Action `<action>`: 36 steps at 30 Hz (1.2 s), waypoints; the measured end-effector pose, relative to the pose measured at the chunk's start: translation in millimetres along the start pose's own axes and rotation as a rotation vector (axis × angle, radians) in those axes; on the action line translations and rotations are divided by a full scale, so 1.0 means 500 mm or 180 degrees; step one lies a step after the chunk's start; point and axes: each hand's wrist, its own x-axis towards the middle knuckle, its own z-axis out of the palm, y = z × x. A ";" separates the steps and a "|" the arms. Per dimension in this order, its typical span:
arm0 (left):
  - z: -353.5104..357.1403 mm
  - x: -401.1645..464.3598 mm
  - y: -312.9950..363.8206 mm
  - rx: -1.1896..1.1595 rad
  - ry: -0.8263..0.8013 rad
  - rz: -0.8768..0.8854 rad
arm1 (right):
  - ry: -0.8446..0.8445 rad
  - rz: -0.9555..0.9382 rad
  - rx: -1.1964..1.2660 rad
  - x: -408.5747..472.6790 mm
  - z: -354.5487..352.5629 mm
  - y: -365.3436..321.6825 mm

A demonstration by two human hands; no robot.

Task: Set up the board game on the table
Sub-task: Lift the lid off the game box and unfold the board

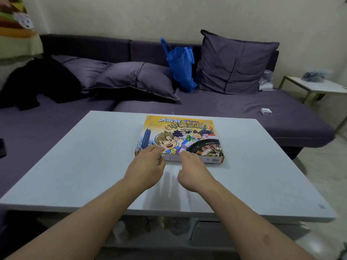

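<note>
Closed board game box flat on white table, left hand and right hand at its 6 o'clock edge, fingers loosely bent, touching, grip unclear

Dim, bluish, edges warped, slightly blurred

A closed game box is seen lying flat on the white table; its near edge is touched by the left hand and right hand (fingers loosely bent).
</note>
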 end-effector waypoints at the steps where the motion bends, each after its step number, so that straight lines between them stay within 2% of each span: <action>1: 0.009 0.011 -0.005 -0.0003 -0.0009 0.0020 | 0.0046 0.0000 -0.0016 0.012 0.003 0.009; 5: 0.035 0.066 -0.044 0.0057 0.0122 -0.0046 | 0.0520 0.0112 0.0073 0.059 0.016 0.050; 7: 0.042 0.096 -0.074 0.0198 0.0322 -0.0210 | 0.1006 0.0510 0.0052 0.072 0.014 0.079; 9: 0.048 0.122 -0.105 0.0051 0.0407 -0.0716 | 0.1338 0.1071 0.0092 0.081 0.007 0.114; 11: 0.054 0.142 -0.124 -0.0383 0.0210 -0.1302 | 0.1270 0.1645 0.0518 0.101 -0.001 0.152; 12: 0.057 0.148 -0.130 -0.0589 0.0130 -0.1419 | 0.1131 0.1885 0.0815 0.112 -0.007 0.166; 15: 0.064 0.147 -0.137 -0.1067 0.0220 -0.1400 | 0.0947 0.2196 0.1417 0.139 -0.019 0.187; 22: 0.049 0.141 -0.132 -0.1633 0.0517 -0.1240 | 0.1273 0.2033 0.2224 0.146 -0.017 0.182; 31: 0.023 0.124 -0.124 -0.1781 0.0646 -0.1111 | 0.1496 0.1745 0.2396 0.137 -0.034 0.172; 36: -0.001 0.121 -0.112 -0.1882 0.0794 -0.0888 | 0.1787 0.1385 0.2505 0.120 -0.061 0.160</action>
